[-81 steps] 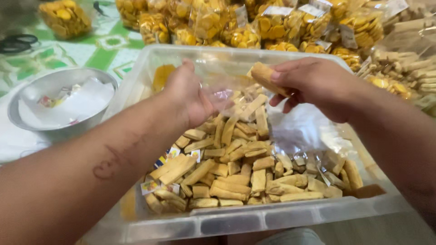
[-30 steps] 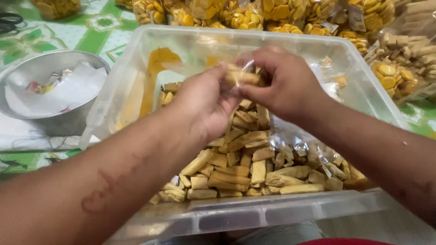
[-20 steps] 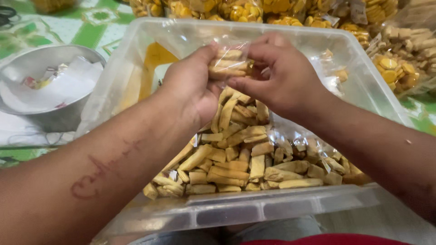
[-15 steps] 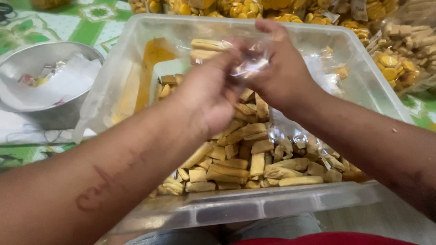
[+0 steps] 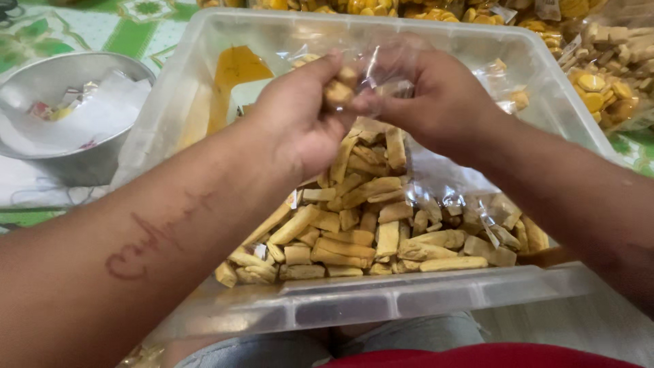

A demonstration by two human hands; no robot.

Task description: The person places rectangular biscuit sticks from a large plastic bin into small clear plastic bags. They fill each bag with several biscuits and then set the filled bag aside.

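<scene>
Above a clear plastic tub (image 5: 204,88) heaped with pale yellow-brown snack sticks (image 5: 361,225), your two hands meet over the pile, working a small transparent plastic bag (image 5: 392,65) between them. Your left hand (image 5: 300,119) has its fingers curled, pinching a stubby stick piece (image 5: 338,92) at the fingertips right against the bag's crinkled edge. Your right hand (image 5: 436,99) is closed on the bag itself, thumb and fingers bunching the thin film, which catches the light and blurs slightly, so whether it already holds anything cannot be told. The sticks in the tub are short, blunt-ended and matte, some straight and some slightly bent, stacked loosely toward the tub's near wall and lying partly on a sheet of clear wrapping (image 5: 477,211) on the right side. A broad orange-yellow smear (image 5: 235,68) shows on the tub's far left wall. To the left of the tub, on a green patterned cloth (image 5: 136,34), stands a round metal bowl (image 5: 41,75) holding white paper and small wrappers. Beyond the tub, along the top and right edges, lie sealed packets of golden snacks (image 5: 599,88).
</scene>
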